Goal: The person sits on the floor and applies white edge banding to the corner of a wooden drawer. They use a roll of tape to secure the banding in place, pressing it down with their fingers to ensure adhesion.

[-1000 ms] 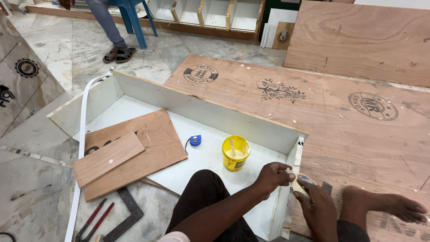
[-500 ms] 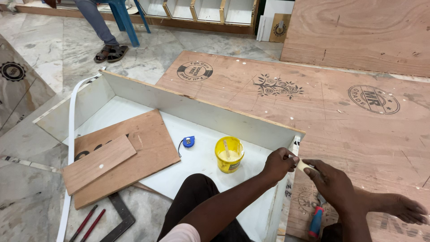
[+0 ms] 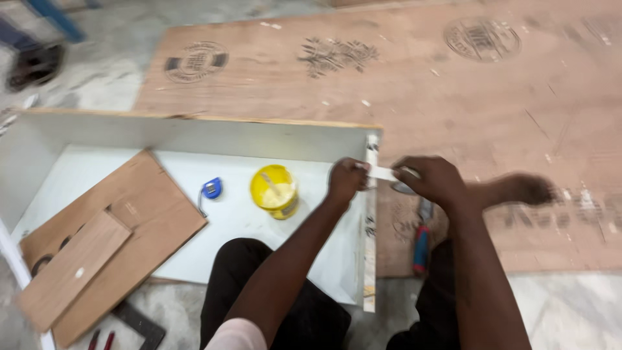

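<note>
Your left hand (image 3: 348, 179) and right hand (image 3: 433, 180) both pinch a short white strip (image 3: 383, 173), stretched between them just over the right side wall (image 3: 370, 220) of the white box (image 3: 129, 136). The left fingers are closed tight on the strip's left end, right at the top of that wall. The right fingers are curled narrow around its other end, out over the plywood sheet (image 3: 402, 78). The frame is blurred here, so you cannot tell whether the strip touches the wall edge.

Inside the box, near your left hand, stands a yellow pot (image 3: 275, 189) with something stuck in it. Just left of it lies a blue tape measure (image 3: 211, 188). Further left, two brown boards (image 3: 97, 246) lie stacked, the smaller on top, their lower ends hanging past the box's open front. Your left knee (image 3: 240, 259) rests in the box below the pot.

On the plywood under your right wrist lies a tool with a red and blue handle (image 3: 421, 243). Your bare foot (image 3: 518, 191) rests beside the right hand. A dark metal square (image 3: 139, 324) and red-handled tools (image 3: 100, 340) lie on the floor at lower left.
</note>
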